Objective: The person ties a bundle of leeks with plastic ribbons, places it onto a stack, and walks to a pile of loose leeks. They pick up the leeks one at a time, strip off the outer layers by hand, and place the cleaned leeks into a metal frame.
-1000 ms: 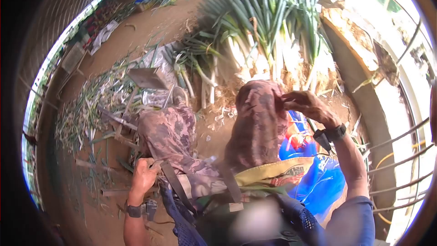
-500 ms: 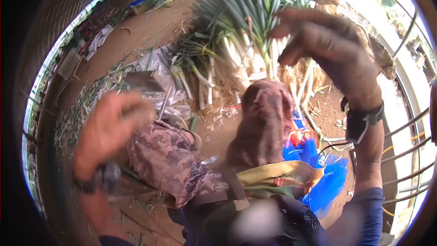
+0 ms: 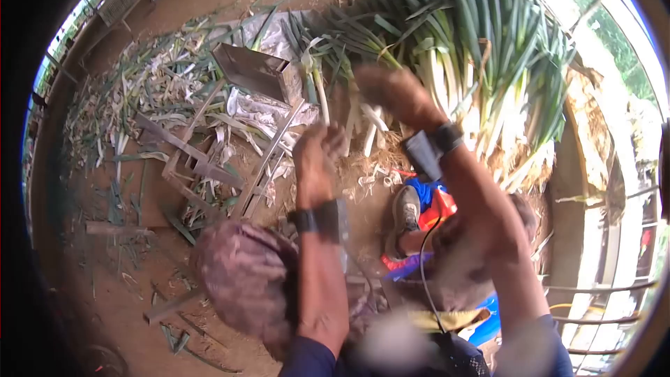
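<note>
A big pile of leeks [image 3: 481, 49], with dark green tops, white stalks and brown roots, leans at the upper right. In front of its left part is my right hand [image 3: 396, 92], back upward, its blurred fingers pointing left. My left hand [image 3: 317, 150] is lower and further left, near a loose leek [image 3: 320, 91] with a white stalk. Its fingers are bent and smeared by motion. I cannot make out whether either hand touches or holds a stalk. Dark devices are strapped to both wrists.
A metal frame [image 3: 195, 160] topped by a box-shaped metal piece [image 3: 255, 73] stands left of my hands. Leaf trimmings [image 3: 153, 91] litter the ground behind it. My knee [image 3: 244, 279] in patterned trousers and a shoe [image 3: 406, 213] are below. A cable [image 3: 423, 265] hangs near my right arm.
Both hands have moved inward from wide apart, toward the left part of the leek pile. The view has shifted, bringing more of the metal frame and trimmings into sight. My legs are spread differently.
</note>
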{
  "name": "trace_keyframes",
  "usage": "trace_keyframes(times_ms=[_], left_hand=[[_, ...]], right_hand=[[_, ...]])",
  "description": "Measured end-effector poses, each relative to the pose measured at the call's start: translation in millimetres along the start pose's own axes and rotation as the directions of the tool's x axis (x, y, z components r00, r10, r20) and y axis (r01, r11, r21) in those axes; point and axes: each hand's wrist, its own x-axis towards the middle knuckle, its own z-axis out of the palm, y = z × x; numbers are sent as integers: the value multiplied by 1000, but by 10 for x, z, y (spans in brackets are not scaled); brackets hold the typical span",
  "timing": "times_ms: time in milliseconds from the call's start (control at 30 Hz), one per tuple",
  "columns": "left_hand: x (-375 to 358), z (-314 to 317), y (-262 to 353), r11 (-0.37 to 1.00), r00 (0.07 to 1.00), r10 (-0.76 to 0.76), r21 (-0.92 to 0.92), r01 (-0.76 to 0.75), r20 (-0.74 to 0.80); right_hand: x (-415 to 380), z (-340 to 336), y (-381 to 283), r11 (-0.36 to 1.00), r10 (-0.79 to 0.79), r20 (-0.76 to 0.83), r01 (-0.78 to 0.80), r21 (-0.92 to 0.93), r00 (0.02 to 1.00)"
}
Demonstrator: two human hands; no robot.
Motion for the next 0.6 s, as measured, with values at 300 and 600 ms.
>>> trace_keyframes(times_ms=[300, 600], left_hand=[[426, -1023, -791, 941, 882, -209, 159, 299, -422], [571, -915, -821, 899, 870, -339, 149, 412, -358]], right_hand=[[753, -745, 2754, 102, 204, -765, -790, -605, 612], [1491, -1413, 3244, -235, 201, -784, -748, -621, 588]])
